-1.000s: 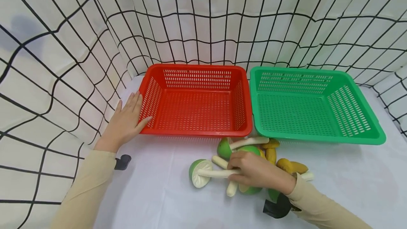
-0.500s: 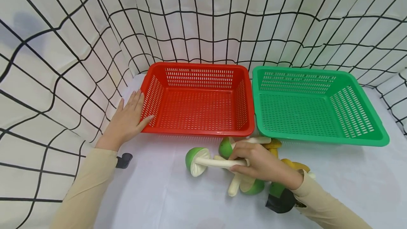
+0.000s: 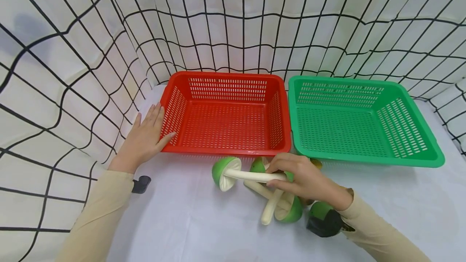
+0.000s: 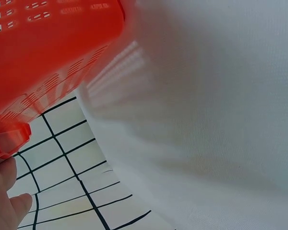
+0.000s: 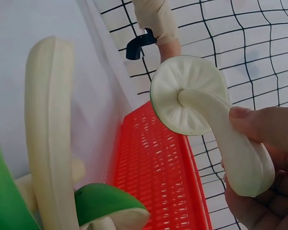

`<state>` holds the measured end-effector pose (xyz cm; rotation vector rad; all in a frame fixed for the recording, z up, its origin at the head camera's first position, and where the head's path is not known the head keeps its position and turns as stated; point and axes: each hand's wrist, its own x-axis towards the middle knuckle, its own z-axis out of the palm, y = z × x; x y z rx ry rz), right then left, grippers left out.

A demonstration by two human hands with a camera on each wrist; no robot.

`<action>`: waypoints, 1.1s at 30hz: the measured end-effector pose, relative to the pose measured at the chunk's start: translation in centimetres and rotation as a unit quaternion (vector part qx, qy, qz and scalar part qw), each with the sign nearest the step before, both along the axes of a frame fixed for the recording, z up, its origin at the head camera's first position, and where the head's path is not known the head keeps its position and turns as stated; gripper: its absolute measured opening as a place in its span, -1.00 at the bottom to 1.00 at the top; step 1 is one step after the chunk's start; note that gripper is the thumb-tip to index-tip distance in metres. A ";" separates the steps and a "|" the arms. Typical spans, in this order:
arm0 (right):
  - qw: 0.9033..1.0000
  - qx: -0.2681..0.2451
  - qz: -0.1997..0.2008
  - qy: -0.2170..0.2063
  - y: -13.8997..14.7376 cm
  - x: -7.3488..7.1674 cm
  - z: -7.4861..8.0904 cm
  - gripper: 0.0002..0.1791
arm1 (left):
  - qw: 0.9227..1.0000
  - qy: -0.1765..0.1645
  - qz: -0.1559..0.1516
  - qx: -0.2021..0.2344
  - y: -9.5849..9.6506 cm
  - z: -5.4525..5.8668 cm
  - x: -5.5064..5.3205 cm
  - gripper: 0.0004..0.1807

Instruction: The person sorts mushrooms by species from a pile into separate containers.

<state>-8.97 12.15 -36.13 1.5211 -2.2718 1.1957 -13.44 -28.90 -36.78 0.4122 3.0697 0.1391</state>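
Observation:
My right hand [image 3: 300, 175] pinches the white stem of a toy mushroom [image 3: 225, 174] with a green cap, its cap pointing left. In the right wrist view the held mushroom [image 5: 189, 96] shows its pale underside, with thumb and fingers round the stem. Below it on the white cloth lie several more green-capped mushrooms [image 3: 289, 209], stems crossing. My left hand [image 3: 142, 142] rests with straight fingers against the left rim of the red basket [image 3: 225, 151]. In the left wrist view its fingertips [image 4: 7, 172] are right at the basket's rim.
A green basket [image 3: 367, 161] stands to the right of the red one. Part of a yellow piece [image 3: 316, 163] shows behind my right hand. A white wall with a black grid net [image 3: 233, 23] rises behind and to the left.
My right hand has lifted the mushroom off the pile and moved it away from me, toward the red basket. The left hand stays on the red basket's rim.

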 end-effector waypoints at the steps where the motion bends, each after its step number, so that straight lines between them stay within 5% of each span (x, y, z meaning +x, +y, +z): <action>1: 1.000 -0.004 -0.001 0.000 0.0 -0.1 0.1 -0.71 | 1.000 0.000 0.000 -0.001 0.0 0.0 0.0 -0.09; 13: 0.999 -0.006 -0.018 -0.043 0.0 -1.1 0.2 -0.70 | 1.000 0.005 0.001 -0.010 0.1 0.0 0.0 -0.10; 33: 0.994 0.009 -0.103 -0.034 -0.3 -3.2 0.4 -0.75 | 1.000 0.004 0.002 -0.012 0.1 0.1 0.1 -0.11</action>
